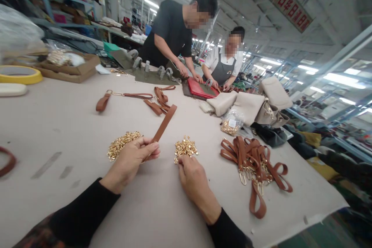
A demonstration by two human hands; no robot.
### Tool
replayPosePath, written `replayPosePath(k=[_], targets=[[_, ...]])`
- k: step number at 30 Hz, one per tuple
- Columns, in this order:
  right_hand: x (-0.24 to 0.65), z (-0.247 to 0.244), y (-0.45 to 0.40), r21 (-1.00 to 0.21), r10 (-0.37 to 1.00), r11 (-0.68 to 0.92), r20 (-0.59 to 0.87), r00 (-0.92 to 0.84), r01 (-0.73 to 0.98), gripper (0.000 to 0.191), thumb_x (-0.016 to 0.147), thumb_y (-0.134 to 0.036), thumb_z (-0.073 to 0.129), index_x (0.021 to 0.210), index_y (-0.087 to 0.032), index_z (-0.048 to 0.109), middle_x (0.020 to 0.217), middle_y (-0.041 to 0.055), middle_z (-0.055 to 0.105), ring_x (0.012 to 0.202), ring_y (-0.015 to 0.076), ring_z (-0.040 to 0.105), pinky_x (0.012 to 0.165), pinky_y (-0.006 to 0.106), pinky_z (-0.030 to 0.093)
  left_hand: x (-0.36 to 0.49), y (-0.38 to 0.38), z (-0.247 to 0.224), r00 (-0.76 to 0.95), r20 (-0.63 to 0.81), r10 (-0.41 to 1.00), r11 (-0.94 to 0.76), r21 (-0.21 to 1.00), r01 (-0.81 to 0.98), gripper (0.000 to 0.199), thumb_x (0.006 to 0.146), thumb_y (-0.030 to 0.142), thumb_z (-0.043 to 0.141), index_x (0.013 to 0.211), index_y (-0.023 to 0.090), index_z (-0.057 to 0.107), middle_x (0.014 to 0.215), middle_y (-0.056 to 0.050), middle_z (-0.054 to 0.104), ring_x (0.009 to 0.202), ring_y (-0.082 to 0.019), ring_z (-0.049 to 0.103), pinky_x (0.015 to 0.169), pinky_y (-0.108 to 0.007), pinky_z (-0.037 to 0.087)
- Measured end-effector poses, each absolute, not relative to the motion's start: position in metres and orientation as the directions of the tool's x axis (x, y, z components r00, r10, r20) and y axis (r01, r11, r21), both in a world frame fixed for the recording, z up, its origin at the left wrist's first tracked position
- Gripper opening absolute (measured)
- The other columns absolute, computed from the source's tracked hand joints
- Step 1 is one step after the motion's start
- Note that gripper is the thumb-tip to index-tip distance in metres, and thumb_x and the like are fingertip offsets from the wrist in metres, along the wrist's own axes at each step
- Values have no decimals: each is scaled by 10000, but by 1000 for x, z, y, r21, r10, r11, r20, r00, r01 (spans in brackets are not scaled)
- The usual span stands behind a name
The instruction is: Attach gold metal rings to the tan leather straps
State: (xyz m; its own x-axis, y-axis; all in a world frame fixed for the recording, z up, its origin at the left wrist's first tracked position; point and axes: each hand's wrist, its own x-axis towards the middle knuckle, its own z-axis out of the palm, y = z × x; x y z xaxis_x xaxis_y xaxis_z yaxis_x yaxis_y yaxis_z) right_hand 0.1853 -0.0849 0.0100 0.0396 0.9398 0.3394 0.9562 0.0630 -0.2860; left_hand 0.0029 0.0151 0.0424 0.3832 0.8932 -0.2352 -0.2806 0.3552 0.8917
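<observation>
My left hand (132, 161) is closed on the lower end of a brown leather strap (165, 124), which slants up and to the right. Beside that hand lies a heap of small gold hardware pieces (123, 144). My right hand (192, 176) has its fingertips pinched at the near edge of a second pile of small gold pieces (186, 146); a tiny gold piece shows at the fingertips. Farther back lie more brown straps (159, 99) and a strap with a gold clasp (102, 101). To the right is a tangle of looped brown straps with gold clips (251, 159).
Across the table (139, 209), two people (171, 27) (226, 62) handle a red leather piece (200, 87). Beige bags (250, 104) and a plastic bag of gold pieces (231, 126) sit at right. A cardboard box (69, 68) and yellow tape roll (20, 74) are at left.
</observation>
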Motion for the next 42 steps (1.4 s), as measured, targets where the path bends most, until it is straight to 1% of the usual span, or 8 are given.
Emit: replayPosePath(k=[2,4,11,15,21,23,29,42], targets=[[185,9,-83,-243,934,77,356,15,967,220,856,-42,439,892,-187,601,805,63,644,771,215,569,686,296,402,4,14,43,391,-231,891,350,898,-266,254,670,289,795,801,120,657,723,-16,683,674,-125,648,714,-257,547],[186,9,-81,-266,933,71,359,31,961,226,844,-33,449,879,-192,606,795,58,647,762,213,577,680,293,402,5,13,44,401,-217,890,339,903,-263,253,682,303,775,819,121,665,747,-27,694,699,-137,658,739,-275,545],[187,6,-74,-568,954,0,247,170,823,218,756,-34,533,840,-203,643,814,41,686,767,203,621,678,276,432,5,12,44,414,-271,869,365,916,-167,256,677,342,741,824,143,676,744,-30,700,741,-170,664,758,-293,550],[189,4,-72,-644,947,53,274,166,763,224,751,-37,528,838,-204,650,818,30,687,770,189,611,692,273,425,6,14,40,417,-208,885,298,940,-164,266,656,375,741,792,162,661,679,6,656,678,-162,631,713,-300,558],[173,29,-70,-871,929,190,309,205,453,104,803,-129,558,752,-196,619,666,-15,606,622,136,531,595,242,407,11,8,33,399,-69,914,116,989,-94,202,715,368,662,766,175,633,605,39,590,595,-151,589,612,-277,527],[164,38,-66,-898,914,244,339,223,367,79,813,-161,582,754,-198,618,682,-11,625,629,137,548,600,248,430,12,4,33,401,-35,915,73,994,-80,185,743,356,643,781,175,636,630,30,611,615,-153,606,629,-272,524],[150,40,-52,-793,826,376,521,215,479,73,859,-196,604,807,-215,651,800,16,701,742,161,639,698,281,497,16,-2,34,416,-55,908,121,984,-133,241,745,376,671,850,159,675,784,-24,692,699,-173,658,680,-290,547],[158,38,-54,-529,741,498,671,-21,687,251,896,-93,501,778,-238,669,827,23,735,817,173,669,753,323,509,17,-4,28,467,16,884,43,992,-117,208,795,321,619,893,163,712,715,-4,655,678,-152,590,648,-236,473]])
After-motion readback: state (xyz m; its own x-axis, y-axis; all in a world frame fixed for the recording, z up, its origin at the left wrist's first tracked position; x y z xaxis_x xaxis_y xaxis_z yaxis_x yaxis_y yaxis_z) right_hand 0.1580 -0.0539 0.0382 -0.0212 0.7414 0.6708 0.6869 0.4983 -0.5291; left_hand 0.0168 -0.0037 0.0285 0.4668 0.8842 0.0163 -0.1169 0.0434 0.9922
